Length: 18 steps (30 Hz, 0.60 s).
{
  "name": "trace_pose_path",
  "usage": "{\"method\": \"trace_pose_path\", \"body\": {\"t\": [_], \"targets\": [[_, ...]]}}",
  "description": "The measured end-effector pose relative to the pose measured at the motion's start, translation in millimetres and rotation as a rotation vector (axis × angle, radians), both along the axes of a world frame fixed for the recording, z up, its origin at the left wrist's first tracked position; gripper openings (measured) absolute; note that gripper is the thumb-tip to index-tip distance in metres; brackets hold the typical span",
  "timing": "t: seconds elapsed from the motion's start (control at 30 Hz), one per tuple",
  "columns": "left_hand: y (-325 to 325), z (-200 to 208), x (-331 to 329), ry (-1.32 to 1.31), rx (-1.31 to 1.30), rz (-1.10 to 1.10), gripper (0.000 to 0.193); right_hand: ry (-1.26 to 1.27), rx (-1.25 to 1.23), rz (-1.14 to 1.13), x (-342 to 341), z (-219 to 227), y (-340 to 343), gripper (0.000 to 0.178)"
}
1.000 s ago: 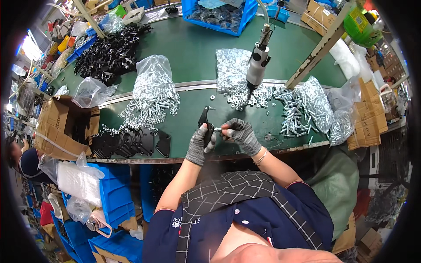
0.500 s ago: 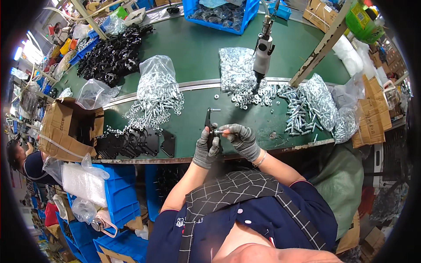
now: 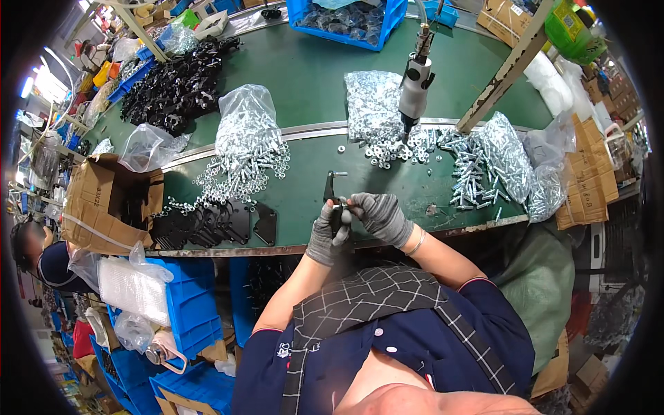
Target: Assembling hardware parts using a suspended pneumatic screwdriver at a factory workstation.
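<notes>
Over the near bench edge, my left hand (image 3: pixel 324 236), in a grey glove with bare fingertips, is closed round a dark metal bracket (image 3: pixel 328 185). A silver bolt (image 3: pixel 341 174) sticks out sideways from the bracket's upper end. My right hand (image 3: pixel 382 220), gloved alike, pinches at the bracket's middle; its fingers hide whatever small piece they hold there. Beyond my hands lie loose silver nuts (image 3: pixel 384 153) spilling from a clear bag (image 3: pixel 370 104). An air screwdriver (image 3: pixel 413 97) hangs tip down above them.
Left of my hands are flat black plates (image 3: pixel 218 225), a spilled bag of silver fasteners (image 3: pixel 242 149) and a cardboard box (image 3: pixel 97 207). On the right lie loose bolts (image 3: pixel 467 176) beside a slanting metal post (image 3: pixel 501 72). A blue crate (image 3: pixel 346 38) stands at the back.
My right hand has turned and closed in on the bracket, covering the silver piece that showed between my hands. My left hand and the bracket have barely moved.
</notes>
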State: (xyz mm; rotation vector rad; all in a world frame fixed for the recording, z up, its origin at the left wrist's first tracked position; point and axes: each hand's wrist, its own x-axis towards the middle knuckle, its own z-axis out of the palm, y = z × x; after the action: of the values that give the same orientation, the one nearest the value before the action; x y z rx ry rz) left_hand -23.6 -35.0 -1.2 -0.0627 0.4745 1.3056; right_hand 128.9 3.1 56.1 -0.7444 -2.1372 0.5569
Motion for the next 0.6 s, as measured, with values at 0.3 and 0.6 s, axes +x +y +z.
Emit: {"method": "trace_pose_path", "body": {"t": [0.3, 0.6], "targets": [[17, 26, 0, 0.725, 0.037, -0.216, 0.024, -0.561, 0.047, -0.239, -38, -39, 122, 0.018], [25, 24, 3, 0.838, 0.055, -0.315, 0.027, -0.449, -0.333, -0.161, 3, -44, 108, 0.022]]}}
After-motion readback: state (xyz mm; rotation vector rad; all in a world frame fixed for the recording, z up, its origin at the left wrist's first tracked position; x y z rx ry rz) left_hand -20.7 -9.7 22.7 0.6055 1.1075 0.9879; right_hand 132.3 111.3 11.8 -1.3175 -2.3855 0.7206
